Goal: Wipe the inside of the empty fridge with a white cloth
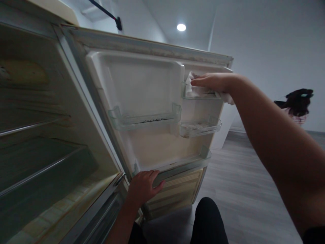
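Observation:
A fridge door (pixel 149 81) stands swung open in front of me, its inner side facing me. My right hand (pixel 215 82) presses a white cloth (pixel 189 86) into the small upper door shelf (pixel 201 97) on the right; part of the cloth hangs out below my wrist. Stretched over the cloth, the fingers partly hide it. Low on the door, my left hand (pixel 144 186) rests at the left end of the bottom clear shelf (pixel 182 167), thumb apart from the fingers, holding nothing.
On the left is the fridge interior (pixel 45 162) with glass shelves and stains. Other clear door shelves sit mid-door, a wide one (pixel 147 120) and a small one (pixel 200 129) with residue inside. Grey wooden floor (pixel 243 189) lies to the right, and a dark object (pixel 299 101) is by the wall.

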Demonstrator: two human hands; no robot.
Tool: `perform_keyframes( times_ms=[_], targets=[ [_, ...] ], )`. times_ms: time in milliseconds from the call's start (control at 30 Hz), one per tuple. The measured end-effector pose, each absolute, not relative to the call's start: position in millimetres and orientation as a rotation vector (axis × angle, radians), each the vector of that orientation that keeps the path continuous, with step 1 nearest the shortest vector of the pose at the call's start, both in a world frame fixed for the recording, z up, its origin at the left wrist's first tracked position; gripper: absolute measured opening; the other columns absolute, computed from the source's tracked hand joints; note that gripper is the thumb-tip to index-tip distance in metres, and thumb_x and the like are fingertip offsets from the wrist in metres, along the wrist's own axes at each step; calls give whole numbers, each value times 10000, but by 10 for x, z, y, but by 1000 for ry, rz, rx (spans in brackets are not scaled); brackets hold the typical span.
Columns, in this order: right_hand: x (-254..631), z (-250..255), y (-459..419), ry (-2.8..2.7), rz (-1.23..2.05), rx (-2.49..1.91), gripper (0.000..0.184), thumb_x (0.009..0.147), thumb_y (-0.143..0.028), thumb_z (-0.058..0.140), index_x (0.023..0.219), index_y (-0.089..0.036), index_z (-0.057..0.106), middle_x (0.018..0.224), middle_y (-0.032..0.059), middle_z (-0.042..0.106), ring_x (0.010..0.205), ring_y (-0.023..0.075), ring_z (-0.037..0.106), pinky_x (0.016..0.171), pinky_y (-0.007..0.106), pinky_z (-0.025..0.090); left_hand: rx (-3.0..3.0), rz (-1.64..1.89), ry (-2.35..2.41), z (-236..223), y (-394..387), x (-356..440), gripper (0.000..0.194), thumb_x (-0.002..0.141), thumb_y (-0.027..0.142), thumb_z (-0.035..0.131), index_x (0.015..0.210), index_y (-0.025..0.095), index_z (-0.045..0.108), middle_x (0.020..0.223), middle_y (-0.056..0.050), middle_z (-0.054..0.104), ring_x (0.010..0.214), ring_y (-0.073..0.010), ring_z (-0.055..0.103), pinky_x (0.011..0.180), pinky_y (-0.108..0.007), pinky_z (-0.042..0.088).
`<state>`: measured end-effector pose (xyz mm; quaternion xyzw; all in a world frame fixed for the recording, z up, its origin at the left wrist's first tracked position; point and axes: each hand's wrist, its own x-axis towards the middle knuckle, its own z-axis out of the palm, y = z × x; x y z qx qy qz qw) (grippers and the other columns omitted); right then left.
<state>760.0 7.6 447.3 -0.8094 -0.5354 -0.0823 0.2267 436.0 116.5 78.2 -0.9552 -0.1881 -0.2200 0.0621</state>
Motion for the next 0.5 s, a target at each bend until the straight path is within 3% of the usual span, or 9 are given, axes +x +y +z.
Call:
perform_keyframes(
  times_ms=[200,367,500],
  targets=[
    [7563,4470,62,-1434,-141,-2273,650,862,-806,561,1013,-201,746,1099,114,752,905,277,678,820,422,560,-2843,-683,-563,779,1160,4353,398,977,542,586,1146,210,724,1034,-70,798,923,-275,754,849,-419,578],
    [7565,4462,71,-1456,-214,-2249,677,882,-784,545,1061,-165,753,1086,118,743,1006,298,680,908,435,543,-2835,-703,-543,768,1160,4387,385,974,519,595,1140,196,722,1022,-77,796,904,-278,754,843,-423,580],
    [7538,4459,68,-1449,-208,-2265,631,888,-758,570,976,-158,741,982,117,736,1029,299,667,904,421,541,-2848,-695,-557,768,1163,4402,378,967,515,602,1130,195,720,1010,-87,794,901,-286,754,818,-428,581]
  ],
)
